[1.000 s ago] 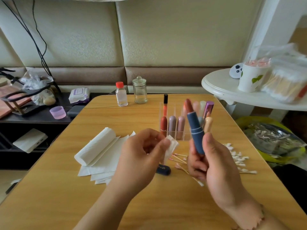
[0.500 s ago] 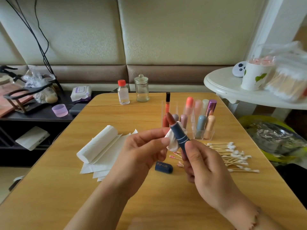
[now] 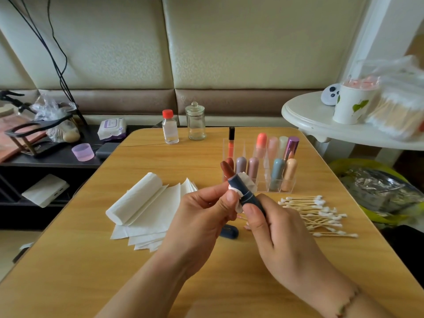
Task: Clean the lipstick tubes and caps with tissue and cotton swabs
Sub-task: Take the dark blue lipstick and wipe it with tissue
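My right hand point(image 3: 280, 232) grips a dark blue lipstick tube point(image 3: 246, 191), tilted up to the left, with its brown-red stick point(image 3: 227, 169) out. A small white tissue piece point(image 3: 245, 182) is wrapped round the tube's upper part, and my left hand point(image 3: 202, 216) pinches it there. The tube's dark blue cap point(image 3: 228, 231) lies on the table below my hands. A pile of cotton swabs point(image 3: 317, 213) lies to the right. A tissue roll point(image 3: 135, 198) with unrolled sheets lies to the left.
A clear organiser point(image 3: 259, 168) holds several capped lipsticks behind my hands. A red-capped bottle point(image 3: 170, 127) and a glass jar point(image 3: 195, 121) stand at the wooden table's point(image 3: 96, 260) far edge. A white round side table point(image 3: 321, 120) with a cup and swab bags stands right.
My right hand lowered the lipstick tube and brought it left to my left hand. The tissue piece went from beside the tube to wrapped round it.
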Available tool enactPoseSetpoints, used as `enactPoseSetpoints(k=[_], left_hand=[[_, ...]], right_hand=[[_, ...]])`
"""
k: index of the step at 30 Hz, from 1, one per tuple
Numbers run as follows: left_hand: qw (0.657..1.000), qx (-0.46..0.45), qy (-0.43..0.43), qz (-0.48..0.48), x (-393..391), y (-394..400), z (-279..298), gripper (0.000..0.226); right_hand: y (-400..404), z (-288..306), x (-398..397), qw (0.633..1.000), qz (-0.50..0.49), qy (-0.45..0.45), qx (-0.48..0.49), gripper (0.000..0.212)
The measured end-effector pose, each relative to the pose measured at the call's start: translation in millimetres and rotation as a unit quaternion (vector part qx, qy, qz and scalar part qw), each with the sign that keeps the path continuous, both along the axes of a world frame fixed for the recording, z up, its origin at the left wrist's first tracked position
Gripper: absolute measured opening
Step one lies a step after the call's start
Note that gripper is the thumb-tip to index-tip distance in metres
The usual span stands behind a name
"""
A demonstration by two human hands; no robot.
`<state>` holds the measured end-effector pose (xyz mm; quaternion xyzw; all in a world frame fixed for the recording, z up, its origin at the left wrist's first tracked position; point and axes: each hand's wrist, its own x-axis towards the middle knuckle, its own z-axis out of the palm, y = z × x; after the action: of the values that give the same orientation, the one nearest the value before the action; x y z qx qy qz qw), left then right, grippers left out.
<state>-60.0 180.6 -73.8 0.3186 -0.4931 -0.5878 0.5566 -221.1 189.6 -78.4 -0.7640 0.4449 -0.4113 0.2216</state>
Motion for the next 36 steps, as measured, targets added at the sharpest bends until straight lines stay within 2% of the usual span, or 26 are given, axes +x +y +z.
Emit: enactPoseSetpoints(k=[2, 4, 6, 7, 9, 11, 12, 13, 14, 15, 16, 17, 18, 19, 21, 23, 24, 25, 27, 28, 29, 30, 32, 33, 34, 36], left_hand=[[1.0, -0.006, -0.005, 0.0, 0.0, 0.4, 0.1, 0.045], [0.999, -0.009, 0.025, -0.018, -0.9, 1.6, 0.2, 0.048], [0.997, -0.013, 0.059, -0.048, -3.0, 2.3, 0.1, 0.038], [0.996, -0.014, 0.071, -0.059, -4.4, 2.7, 0.9, 0.031], [0.993, -0.009, 0.091, -0.071, -6.2, 4.0, 2.9, 0.026], [0.99, -0.004, 0.111, -0.092, -6.5, 5.4, 4.1, 0.027], [0.988, -0.004, 0.119, -0.097, -6.7, 6.3, 4.4, 0.03], [0.988, -0.003, 0.121, -0.09, -6.5, 6.6, 4.3, 0.033], [0.99, -0.004, 0.116, -0.074, -6.4, 5.6, 3.6, 0.033], [0.993, -0.008, 0.107, -0.052, -6.7, 5.1, 3.2, 0.029], [0.995, -0.012, 0.098, -0.027, -6.5, 4.4, 3.1, 0.025], [0.996, -0.012, 0.094, -0.004, -5.4, 3.6, 3.1, 0.023], [0.996, -0.006, 0.092, 0.013, -4.7, 2.8, 3.3, 0.023], [0.996, -0.002, 0.087, 0.023, -4.7, 2.6, 3.6, 0.024], [0.996, -0.006, 0.083, 0.02, -6.0, 3.3, 4.3, 0.024], [0.995, -0.008, 0.095, 0.007, -7.3, 4.6, 6.5, 0.026], [0.995, -0.006, 0.1, 0.0, -7.5, 4.9, 7.1, 0.03], [0.994, 0.0, 0.106, -0.009, -7.4, 5.7, 8.0, 0.032], [0.993, 0.009, 0.112, -0.019, -6.7, 6.3, 8.3, 0.029], [0.994, 0.008, 0.11, -0.016, -7.0, 6.6, 8.3, 0.028], [0.994, 0.005, 0.106, -0.011, -7.6, 6.8, 8.1, 0.029], [0.995, 0.0, 0.101, -0.001, -8.4, 6.4, 8.0, 0.03], [0.994, -0.009, 0.107, 0.019, -9.1, 5.4, 7.8, 0.028], [0.993, -0.011, 0.111, 0.027, -8.9, 4.5, 6.7, 0.03], [0.993, -0.01, 0.11, 0.033, -8.5, 3.7, 5.8, 0.031], [0.994, -0.01, 0.108, 0.032, -7.9, 3.8, 5.8, 0.033]], right_hand=[[0.9, 2.0, -0.5, 1.0, 0.008, 0.017, 0.005, 0.042], [1.4, 5.4, -0.5, 0.999, 0.039, 0.011, 0.025, 0.041], [2.3, 9.7, 2.3, 0.994, 0.075, -0.032, 0.07, 0.038], [3.3, 12.4, 4.0, 0.985, 0.098, -0.073, 0.122, 0.039], [6.2, 17.8, 4.8, 0.928, 0.164, -0.193, 0.273, 0.043], [7.0, 23.7, 2.8, 0.831, 0.241, -0.289, 0.409, 0.047], [6.0, 24.9, 1.6, 0.791, 0.265, -0.318, 0.45, 0.048], [5.0, 26.1, 1.0, 0.768, 0.272, -0.334, 0.473, 0.05], [4.2, 24.6, 1.0, 0.775, 0.253, -0.334, 0.473, 0.053], [4.3, 21.0, 1.2, 0.816, 0.213, -0.31, 0.438, 0.057], [4.9, 16.8, 2.2, 0.878, 0.162, -0.262, 0.366, 0.06], [5.6, 12.9, 3.9, 0.936, 0.111, -0.201, 0.267, 0.058], [6.2, 10.4, 5.8, 0.973, 0.064, -0.144, 0.167, 0.051], [7.5, 9.7, 7.7, 0.989, 0.041, -0.107, 0.096, 0.043], [9.1, 9.3, 10.5, 0.996, 0.03, -0.074, 0.046, 0.034], [11.1, 11.9, 13.7, 0.986, 0.059, -0.103, 0.117, 0.043], [12.7, 14.2, 13.7, 0.959, 0.093, -0.164, 0.209, 0.047], [13.2, 16.5, 12.9, 0.898, 0.144, -0.256, 0.326, 0.047], [10.6, 23.7, 9.2, 0.73, 0.247, -0.388, 0.506, 0.049], [9.5, 25.0, 7.2, 0.692, 0.272, -0.403, 0.533, 0.051], [8.2, 23.6, 5.9, 0.703, 0.26, -0.395, 0.532, 0.055], [7.6, 21.3, 4.9, 0.759, 0.222, -0.362, 0.493, 0.058], [10.1, 17.3, 7.2, 0.911, 0.12, -0.231, 0.319, 0.057], [12.5, 17.0, 9.7, 0.959, 0.076, -0.161, 0.222, 0.05], [13.6, 16.0, 11.3, 0.98, 0.053, -0.116, 0.154, 0.041], [15.1, 13.2, 12.8, 0.982, 0.057, -0.104, 0.149, 0.036]])
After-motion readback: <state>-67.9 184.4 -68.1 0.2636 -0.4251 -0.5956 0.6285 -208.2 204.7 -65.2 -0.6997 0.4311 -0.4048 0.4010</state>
